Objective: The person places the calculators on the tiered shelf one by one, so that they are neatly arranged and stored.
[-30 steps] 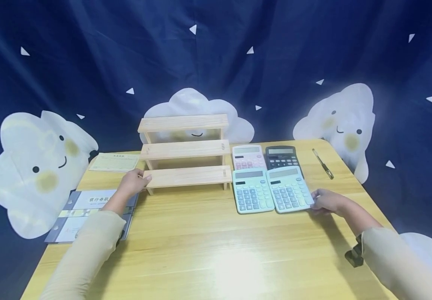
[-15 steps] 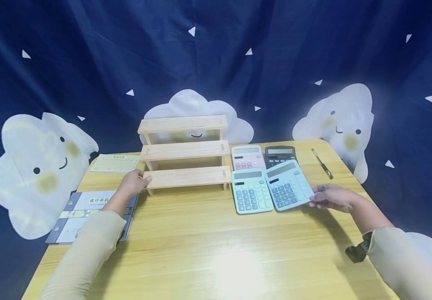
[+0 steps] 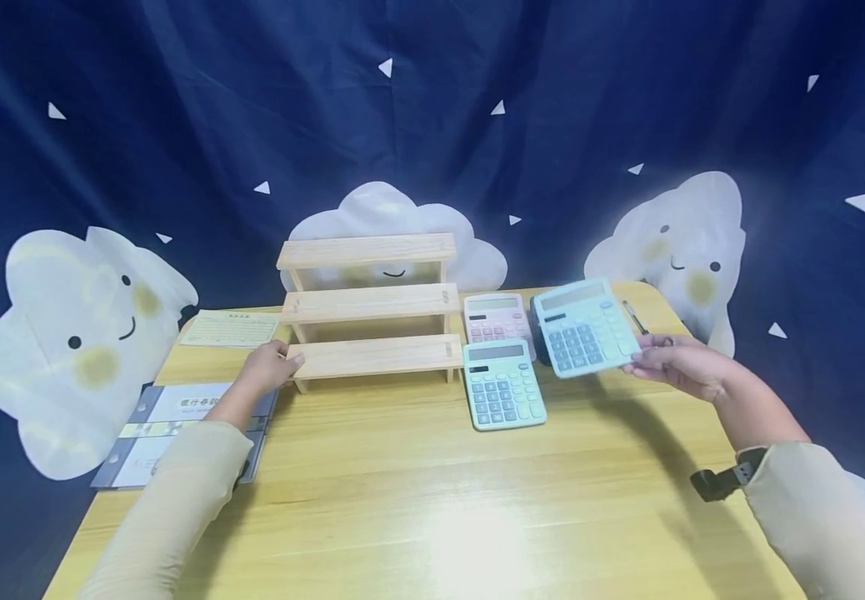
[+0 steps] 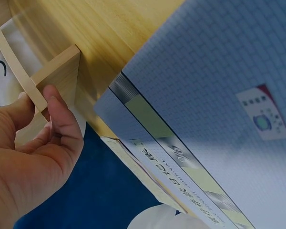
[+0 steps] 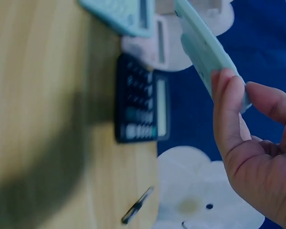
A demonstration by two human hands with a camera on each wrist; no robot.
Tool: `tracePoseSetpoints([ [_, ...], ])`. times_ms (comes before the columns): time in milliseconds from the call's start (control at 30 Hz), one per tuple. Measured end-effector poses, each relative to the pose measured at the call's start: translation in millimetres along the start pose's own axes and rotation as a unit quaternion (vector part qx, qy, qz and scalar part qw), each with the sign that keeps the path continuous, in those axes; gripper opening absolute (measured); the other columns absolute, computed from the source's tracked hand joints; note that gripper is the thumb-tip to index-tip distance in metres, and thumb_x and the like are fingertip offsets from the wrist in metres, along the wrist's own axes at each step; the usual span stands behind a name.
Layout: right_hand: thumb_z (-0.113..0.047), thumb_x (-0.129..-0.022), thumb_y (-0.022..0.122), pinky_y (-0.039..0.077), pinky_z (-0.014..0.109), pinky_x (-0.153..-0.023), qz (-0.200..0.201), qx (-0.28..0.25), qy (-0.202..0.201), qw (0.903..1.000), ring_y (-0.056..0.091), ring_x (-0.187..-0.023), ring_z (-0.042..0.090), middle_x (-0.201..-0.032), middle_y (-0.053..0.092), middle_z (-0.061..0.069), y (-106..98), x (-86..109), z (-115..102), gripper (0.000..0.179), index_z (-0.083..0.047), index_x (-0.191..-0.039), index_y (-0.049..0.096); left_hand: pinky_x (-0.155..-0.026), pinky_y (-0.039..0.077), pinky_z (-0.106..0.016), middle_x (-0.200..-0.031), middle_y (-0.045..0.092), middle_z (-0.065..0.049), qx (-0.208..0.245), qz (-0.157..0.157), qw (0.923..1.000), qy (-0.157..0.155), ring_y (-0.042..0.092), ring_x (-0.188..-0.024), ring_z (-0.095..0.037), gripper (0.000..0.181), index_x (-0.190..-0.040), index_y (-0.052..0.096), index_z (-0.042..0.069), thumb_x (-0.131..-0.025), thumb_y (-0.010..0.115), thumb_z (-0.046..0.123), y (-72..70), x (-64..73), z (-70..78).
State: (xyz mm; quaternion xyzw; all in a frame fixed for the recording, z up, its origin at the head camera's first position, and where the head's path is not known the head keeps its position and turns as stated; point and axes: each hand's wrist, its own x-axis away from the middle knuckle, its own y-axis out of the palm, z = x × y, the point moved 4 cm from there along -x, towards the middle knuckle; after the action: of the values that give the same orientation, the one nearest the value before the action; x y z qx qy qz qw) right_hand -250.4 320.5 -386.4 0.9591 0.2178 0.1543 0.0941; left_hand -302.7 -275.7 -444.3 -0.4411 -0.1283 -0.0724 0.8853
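Note:
At the left end of the lowest step of a three-step wooden shelf stand (image 3: 376,355), my left hand (image 3: 264,367) pinches the board between thumb and fingers. My right hand (image 3: 678,367) grips a mint-blue calculator (image 3: 590,333) by its lower right corner, thumb on the key side and fingers behind. The right wrist view shows this calculator raised above the table and tilted. Another mint-blue calculator (image 3: 503,387) lies on the table beside the stand, with a pink calculator (image 3: 497,318) behind it. A black calculator (image 5: 142,101) is mostly hidden by the raised one in the head view.
A pen (image 3: 633,317) lies right of the calculators, partly behind my right hand. Grey-blue account books (image 3: 192,400) lie under my left forearm, with a printed slip pad (image 3: 230,328) behind them. A dark blue curtain (image 3: 432,108) hangs behind the table (image 3: 372,483).
My right hand has lifted the mint-blue calculator off the front row, up and away from me, so it now covers most of the black one. The left hand has stayed on the stand.

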Motion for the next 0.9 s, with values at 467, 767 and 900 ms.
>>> tracePoseSetpoints([
  [467, 0.010, -0.095, 0.042, 0.052, 0.023, -0.085, 0.005, -0.088, -0.021, 0.9959, 0.068, -0.089, 0.019, -0.100, 0.066, 0.017, 60.6, -62.4, -34.7, 0.022, 0.004, -0.108, 0.057, -0.070, 0.049, -0.039, -0.110, 0.058, -0.031, -0.038, 0.012, 0.9991, 0.012, 0.069, -0.084, -0.030, 0.035, -0.106, 0.045, -0.007, -0.099, 0.048, 0.027, -2.6, -0.4, 2.6],
  [767, 0.010, -0.093, 0.047, 0.052, 0.024, -0.085, 0.030, -0.120, -0.021, 0.9921, 0.069, -0.086, 0.020, -0.094, 0.064, 0.016, 94.1, -99.5, -55.9, 0.018, 0.004, -0.110, 0.045, -0.070, 0.051, -0.038, -0.116, 0.054, -0.034, -0.037, 0.006, 0.9993, 0.000, 0.070, -0.081, -0.028, 0.034, -0.104, 0.045, -0.007, -0.099, 0.048, 0.027, 0.0, -1.2, 2.7],
  [900, 0.011, -0.092, 0.048, 0.054, 0.026, -0.082, 0.032, -0.147, -0.026, 0.9883, 0.069, -0.084, 0.021, -0.094, 0.065, 0.018, 108.4, -116.5, -62.4, 0.018, 0.004, -0.109, 0.048, -0.076, 0.053, -0.040, -0.123, 0.049, -0.036, -0.019, 0.005, 0.9998, -0.004, 0.069, -0.085, -0.029, 0.040, -0.115, 0.044, -0.011, -0.099, 0.048, 0.026, -1.0, -2.5, 2.6],
])
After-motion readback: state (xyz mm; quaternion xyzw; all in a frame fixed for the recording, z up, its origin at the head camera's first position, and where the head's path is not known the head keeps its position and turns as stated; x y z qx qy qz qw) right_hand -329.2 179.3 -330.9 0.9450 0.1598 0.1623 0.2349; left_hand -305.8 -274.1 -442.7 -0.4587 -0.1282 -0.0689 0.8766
